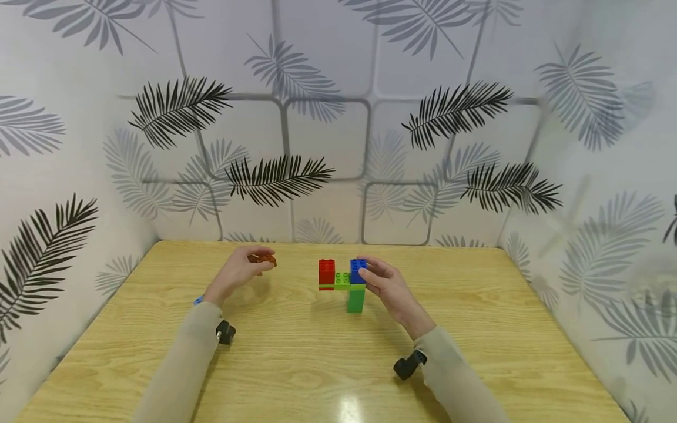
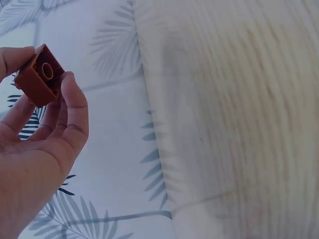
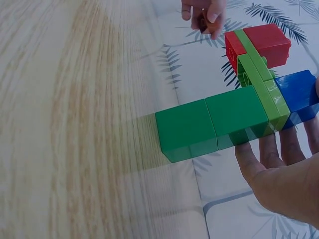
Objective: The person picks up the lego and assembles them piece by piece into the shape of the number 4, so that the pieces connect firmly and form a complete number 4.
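Head view, nearest first: what stands there?

A green column (image 1: 355, 301), below the right grip (image 1: 391, 291). It appears to rest on the tabletop (image 1: 296, 364), long axis upright.

And that grip?

It pinches the blue block (image 1: 358, 271) above the column, probably to steady everything: a light-green beam (image 1: 341, 281) juts sideways, left of the right grip, with red blocks (image 1: 326, 271) weighting its outer end.

What about the other hand?

Left grip (image 1: 238, 273), narrowed on a brown brick (image 1: 264, 259), well left of the red blocks. Thumb and fingers hold its sides, presumably to leave studs and underside free.

Which way does it point?

Studs roughly up, hollow underside toward the tabletop; it looks squarish, so I can't name a long axis. Beyond both grips rises the leaf-patterned wall (image 1: 328, 135).
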`<state>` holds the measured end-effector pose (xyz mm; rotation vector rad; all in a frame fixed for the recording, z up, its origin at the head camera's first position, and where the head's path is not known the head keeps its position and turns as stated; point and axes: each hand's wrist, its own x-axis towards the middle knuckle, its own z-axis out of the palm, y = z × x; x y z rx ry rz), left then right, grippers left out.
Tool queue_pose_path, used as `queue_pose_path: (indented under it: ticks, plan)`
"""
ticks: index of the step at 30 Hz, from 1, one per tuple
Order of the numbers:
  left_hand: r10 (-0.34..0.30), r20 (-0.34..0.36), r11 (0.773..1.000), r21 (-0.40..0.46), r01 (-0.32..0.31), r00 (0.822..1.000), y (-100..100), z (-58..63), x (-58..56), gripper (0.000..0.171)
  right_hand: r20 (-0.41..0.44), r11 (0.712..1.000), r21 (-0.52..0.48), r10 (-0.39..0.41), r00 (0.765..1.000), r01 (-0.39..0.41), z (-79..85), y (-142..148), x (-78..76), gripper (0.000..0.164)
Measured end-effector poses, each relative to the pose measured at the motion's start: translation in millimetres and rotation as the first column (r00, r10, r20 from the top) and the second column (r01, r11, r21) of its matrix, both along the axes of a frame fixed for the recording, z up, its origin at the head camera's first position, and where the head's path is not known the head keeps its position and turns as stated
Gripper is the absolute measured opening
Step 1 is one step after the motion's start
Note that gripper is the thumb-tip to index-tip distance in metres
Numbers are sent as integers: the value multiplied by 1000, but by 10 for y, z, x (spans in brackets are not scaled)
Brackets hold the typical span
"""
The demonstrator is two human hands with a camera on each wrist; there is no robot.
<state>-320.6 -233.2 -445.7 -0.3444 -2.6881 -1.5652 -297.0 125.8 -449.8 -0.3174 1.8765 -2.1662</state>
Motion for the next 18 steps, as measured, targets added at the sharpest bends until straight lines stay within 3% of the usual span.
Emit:
queue_pose_path:
  ticks: [7,18]
  plan:
    - [-3,-72,998,70,8,997,127,107,69,43,-1,1000,17,-4,1000,4,-25,1,-2,52]
    - [-44,-163,996,71,56,986,399,275,171,44,-10,1000,11,-4,1000,4,-6,-2,8,53]
